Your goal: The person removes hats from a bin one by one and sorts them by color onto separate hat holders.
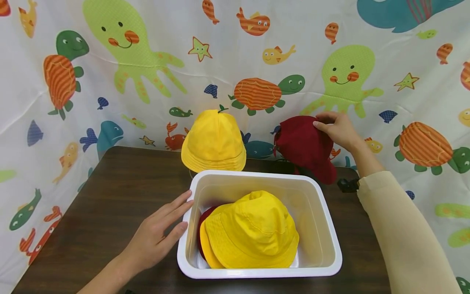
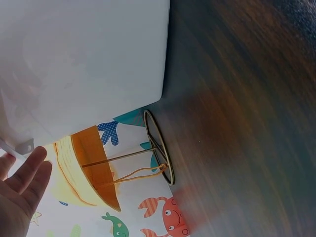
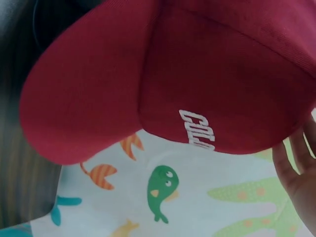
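Note:
My right hand [image 1: 339, 128] holds the crown of a red baseball cap [image 1: 304, 143] at the back right, its thumb on the near side. The cap tilts with its brim down to the right; white lettering [image 3: 197, 129] shows on its front in the right wrist view. My left hand [image 1: 156, 232] has its fingers extended at the left rim of a white plastic tub [image 1: 257, 274]. Yellow bucket hats [image 1: 257, 228] lie inside the tub, with a dark red edge [image 1: 203, 228] showing beneath them.
A yellow hat [image 1: 214, 143] with a small green stem stands behind the tub, on a wire stand [image 2: 159, 148] seen in the left wrist view. The dark wooden table [image 1: 121, 204] backs onto a curtain [image 1: 227, 61] printed with sea animals.

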### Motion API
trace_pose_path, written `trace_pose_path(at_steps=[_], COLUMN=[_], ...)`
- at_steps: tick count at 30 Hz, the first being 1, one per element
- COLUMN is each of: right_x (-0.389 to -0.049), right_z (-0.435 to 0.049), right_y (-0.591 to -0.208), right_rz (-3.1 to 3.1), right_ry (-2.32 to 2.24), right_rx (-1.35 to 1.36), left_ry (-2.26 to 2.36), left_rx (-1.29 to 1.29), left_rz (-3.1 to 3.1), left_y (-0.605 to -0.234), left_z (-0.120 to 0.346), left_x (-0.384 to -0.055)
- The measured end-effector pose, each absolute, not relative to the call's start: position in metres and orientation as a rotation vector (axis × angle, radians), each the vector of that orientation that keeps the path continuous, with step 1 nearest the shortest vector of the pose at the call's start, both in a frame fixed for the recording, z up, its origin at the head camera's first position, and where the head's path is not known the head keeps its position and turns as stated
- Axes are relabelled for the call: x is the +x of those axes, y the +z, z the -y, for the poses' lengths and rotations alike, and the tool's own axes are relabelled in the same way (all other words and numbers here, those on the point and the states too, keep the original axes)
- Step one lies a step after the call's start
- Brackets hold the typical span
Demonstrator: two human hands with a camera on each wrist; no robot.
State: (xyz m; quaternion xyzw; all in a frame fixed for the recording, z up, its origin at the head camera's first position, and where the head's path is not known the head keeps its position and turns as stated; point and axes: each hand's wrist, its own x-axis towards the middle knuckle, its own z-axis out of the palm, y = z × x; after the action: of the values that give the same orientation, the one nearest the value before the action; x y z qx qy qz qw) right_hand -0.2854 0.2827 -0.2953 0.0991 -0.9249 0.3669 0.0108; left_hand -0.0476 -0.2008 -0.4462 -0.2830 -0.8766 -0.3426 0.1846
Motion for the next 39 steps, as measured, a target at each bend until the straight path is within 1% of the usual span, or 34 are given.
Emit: trace_pose_path(at_steps=[17, 30, 39], right_x=[-0.266, -0.249, -0.235], right_z=[-0.291, -0.289, -0.286], right_y=[-0.27, -0.259, -0.258], right_rz=[2.817, 2.792, 2.759], right_ry=[1.021, 0.963, 0.953], right_rx=[0.342, 0.404, 0.495], left_ry=[-0.976, -0.967, -0.96], left_rx=[-0.786, -0.741, -0.729], left_rz=[2.464, 2.507, 2.511], left_y=[-0.447, -0.446, -0.447], left_z=[0.2, 0.199, 0.197], left_x=[-0.047, -0.046, -0.046])
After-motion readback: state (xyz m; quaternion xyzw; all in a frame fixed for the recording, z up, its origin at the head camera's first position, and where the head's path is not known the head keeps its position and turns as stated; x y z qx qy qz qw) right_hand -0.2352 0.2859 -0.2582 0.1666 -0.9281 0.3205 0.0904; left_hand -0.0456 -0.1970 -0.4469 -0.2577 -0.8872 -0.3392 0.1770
